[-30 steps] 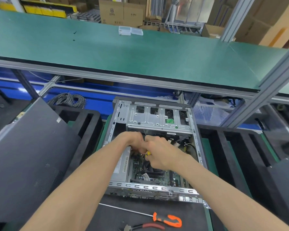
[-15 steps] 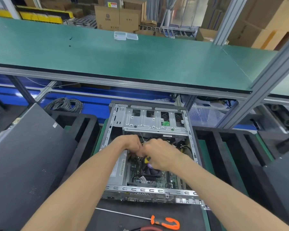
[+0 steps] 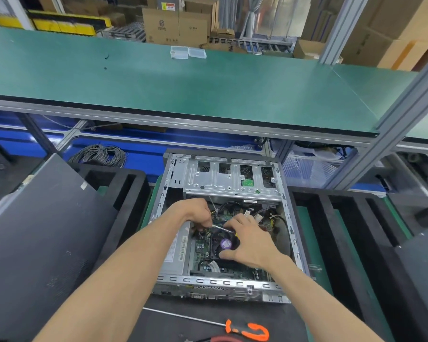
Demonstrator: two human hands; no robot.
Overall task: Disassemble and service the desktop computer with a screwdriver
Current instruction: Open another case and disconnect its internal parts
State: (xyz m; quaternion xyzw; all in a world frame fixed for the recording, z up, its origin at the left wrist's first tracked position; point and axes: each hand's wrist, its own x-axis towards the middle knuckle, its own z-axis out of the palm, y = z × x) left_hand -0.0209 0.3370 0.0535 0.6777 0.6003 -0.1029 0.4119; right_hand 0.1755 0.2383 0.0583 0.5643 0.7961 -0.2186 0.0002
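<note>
I see the open grey steel desktop computer case (image 3: 223, 228) lying on the bench (image 3: 232, 317) between black foam blocks (image 3: 124, 188), its side panel already off, so opening is done. The board, the black cooler fan with a purple hub label (image 3: 224, 244) and the silver drive cage (image 3: 232, 177) remain mounted; I judge most of the disassembly is left. My left hand (image 3: 195, 213) pinches the thin metal shaft of a small screwdriver (image 3: 221, 227), and my right hand (image 3: 250, 239) curls around its far end over the fan. A long orange-handled screwdriver (image 3: 245, 330) lies unused near me. Room is tight: case walls and cables crowd both wrists, though above stays open.
</note>
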